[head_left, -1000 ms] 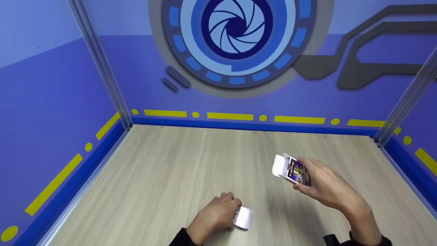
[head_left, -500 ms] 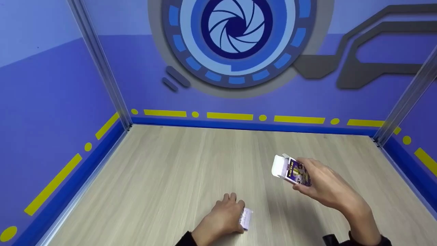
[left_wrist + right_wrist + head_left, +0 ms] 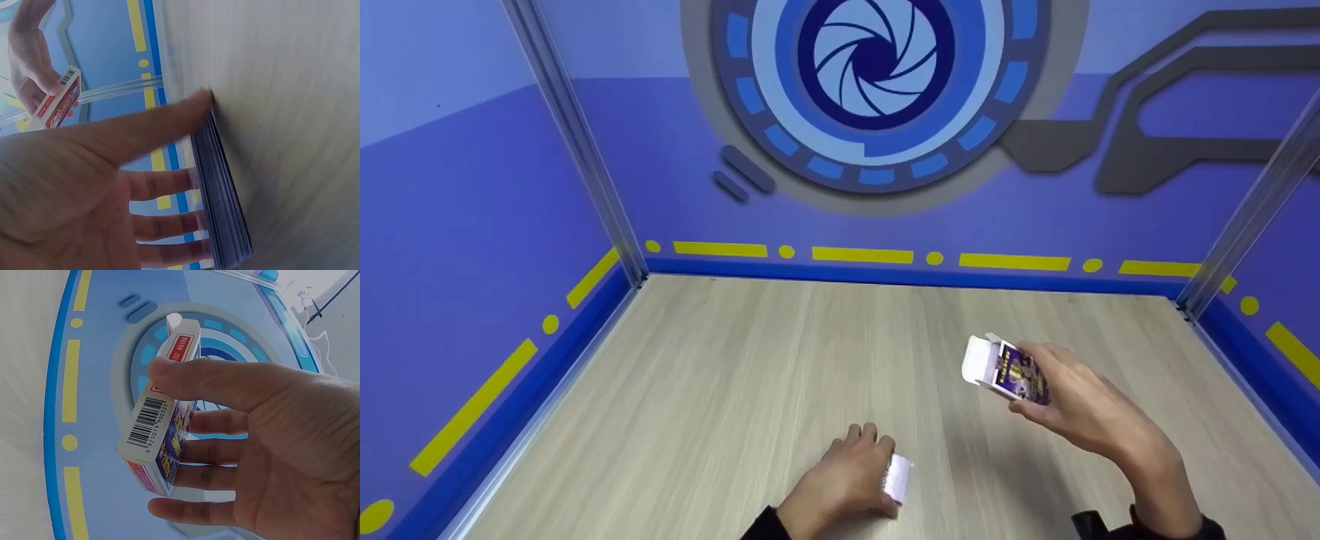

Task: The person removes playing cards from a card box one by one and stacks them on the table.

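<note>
My left hand (image 3: 851, 474) is low on the table, gripping a deck of cards (image 3: 896, 480) between thumb and fingers. The left wrist view shows the stacked edges of the cards (image 3: 219, 191), the thumb at the near end and several fingers along the side. Raised above the table on the right, my right hand (image 3: 1084, 409) holds a small printed card box (image 3: 1020, 375). Its white end flap (image 3: 979, 360) stands open and points left. In the right wrist view the thumb presses the barcode side of the box (image 3: 149, 422), with fingers behind it.
A pale wood-grain table (image 3: 750, 360) lies under both hands. Blue printed panels (image 3: 840, 217) close it in at the back and both sides. Metal posts (image 3: 577, 142) stand in the back corners.
The left hand has slid slightly right over the deck, with its thumb now at the deck's near end. The right hand and box have hardly moved.
</note>
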Motion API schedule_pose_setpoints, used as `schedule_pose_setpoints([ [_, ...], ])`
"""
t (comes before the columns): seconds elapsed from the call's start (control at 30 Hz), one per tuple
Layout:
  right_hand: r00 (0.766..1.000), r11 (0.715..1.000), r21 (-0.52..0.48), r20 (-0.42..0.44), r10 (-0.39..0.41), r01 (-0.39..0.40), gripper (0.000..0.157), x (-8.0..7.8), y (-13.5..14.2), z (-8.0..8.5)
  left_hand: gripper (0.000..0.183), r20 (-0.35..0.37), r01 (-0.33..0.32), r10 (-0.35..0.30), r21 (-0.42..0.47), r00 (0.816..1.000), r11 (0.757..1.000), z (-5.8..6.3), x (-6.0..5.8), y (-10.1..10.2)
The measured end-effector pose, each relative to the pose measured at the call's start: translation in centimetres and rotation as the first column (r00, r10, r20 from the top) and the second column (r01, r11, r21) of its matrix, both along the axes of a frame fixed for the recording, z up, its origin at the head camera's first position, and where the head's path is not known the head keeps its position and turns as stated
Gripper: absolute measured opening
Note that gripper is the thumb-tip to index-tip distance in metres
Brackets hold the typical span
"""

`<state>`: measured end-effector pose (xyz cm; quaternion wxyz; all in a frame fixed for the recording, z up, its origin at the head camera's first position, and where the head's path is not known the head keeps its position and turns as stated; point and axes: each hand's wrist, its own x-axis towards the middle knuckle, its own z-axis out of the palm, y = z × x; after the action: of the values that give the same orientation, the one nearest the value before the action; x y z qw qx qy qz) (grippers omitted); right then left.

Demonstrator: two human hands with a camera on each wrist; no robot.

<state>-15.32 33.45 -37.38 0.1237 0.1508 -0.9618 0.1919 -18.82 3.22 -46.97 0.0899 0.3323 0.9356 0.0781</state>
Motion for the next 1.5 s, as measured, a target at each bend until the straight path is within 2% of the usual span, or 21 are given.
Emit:
schedule_pose_setpoints([
  [0.13,1.000,1.000,-0.005,-0.006,-0.004,0.004,0.070,0.3,0.2,0.1,0.084,0.049,-0.053,0.052,0.032,0.997,0.998,0.4,-0.1,0.1],
  [0.23,1.000,1.000,-0.005,-0.012,-0.009,0.009,0.069,0.4,0.2,0.1,0.080,-0.015,-0.070,0.071,0.104,0.997,0.992,0.8,-0.4,0.4],
  [0.3,1.000,1.000,-0.002,-0.016,-0.016,0.016,0.068,0.4,0.2,0.2,0.065,-0.092,-0.056,0.077,0.215,0.993,0.975,1.3,-0.6,0.7],
  [0.37,1.000,1.000,0.004,-0.024,-0.020,0.020,0.067,0.4,0.1,0.2,0.045,-0.165,-0.016,0.082,0.368,0.983,0.930,1.9,-0.8,1.0],
  [0.43,0.999,1.000,0.009,-0.032,-0.017,0.017,0.067,0.4,0.0,0.2,0.026,-0.220,0.031,0.097,0.513,0.971,0.858,2.5,-0.8,1.3],
  [0.5,0.999,1.000,0.014,-0.034,-0.010,0.010,0.067,0.4,-0.2,0.2,0.014,-0.258,0.071,0.114,0.613,0.959,0.787,3.1,-0.8,1.8],
  [0.57,1.000,1.000,0.021,-0.028,-0.006,0.007,0.067,0.3,-0.5,0.2,0.009,-0.282,0.099,0.130,0.671,0.951,0.735,3.7,-0.7,2.3],
  [0.63,1.000,1.000,0.030,-0.013,-0.010,0.010,0.069,0.3,-0.7,0.2,0.009,-0.296,0.112,0.142,0.696,0.944,0.709,4.1,-0.7,2.9],
  [0.7,1.000,0.999,0.038,-0.003,-0.008,0.008,0.070,0.3,-1.1,0.1,0.009,-0.304,0.117,0.151,0.708,0.941,0.696,4.3,-0.7,3.4],
  [0.83,1.000,0.997,0.071,-0.010,0.028,-0.027,0.073,0.3,-2.0,-0.2,0.009,-0.270,0.097,0.161,0.739,0.949,0.666,4.4,-0.6,4.2],
  [0.9,0.999,0.994,0.096,-0.025,0.047,-0.044,0.073,0.3,-2.4,-0.3,0.009,-0.226,0.076,0.157,0.766,0.961,0.639,4.5,-0.5,4.4],
  [1.0,0.997,0.990,0.126,-0.042,0.066,-0.060,0.073,0.4,-3.0,-0.3,0.010,-0.149,0.043,0.135,0.811,0.980,0.583,4.4,-0.5,4.6],
  [1.1,0.996,0.987,0.145,-0.050,0.080,-0.073,0.073,0.6,-3.8,-0.4,0.013,-0.090,0.021,0.103,0.845,0.991,0.535,4.3,-0.5,4.5],
  [1.2,0.992,0.983,0.163,-0.072,0.103,-0.090,0.074,0.7,-4.4,-0.4,0.015,-0.051,0.006,0.073,0.858,0.996,0.514,4.2,-0.6,4.4],
  [1.33,0.986,0.977,0.186,-0.108,0.124,-0.103,0.075,0.8,-5.0,-0.5,0.018,-0.003,-0.030,0.061,0.852,0.998,0.522,4.1,-0.6,4.3],
  [1.43,0.983,0.975,0.191,-0.122,0.135,-0.110,0.076,0.9,-5.3,-0.5,0.020,0.021,-0.045,0.050,0.852,0.999,0.522,4.1,-0.7,4.1],
  [1.5,0.981,0.975,0.189,-0.131,0.144,-0.118,0.075,0.9,-5.6,-0.5,0.020,0.033,-0.046,0.034,0.856,0.999,0.514,4.0,-0.8,3.9],
])
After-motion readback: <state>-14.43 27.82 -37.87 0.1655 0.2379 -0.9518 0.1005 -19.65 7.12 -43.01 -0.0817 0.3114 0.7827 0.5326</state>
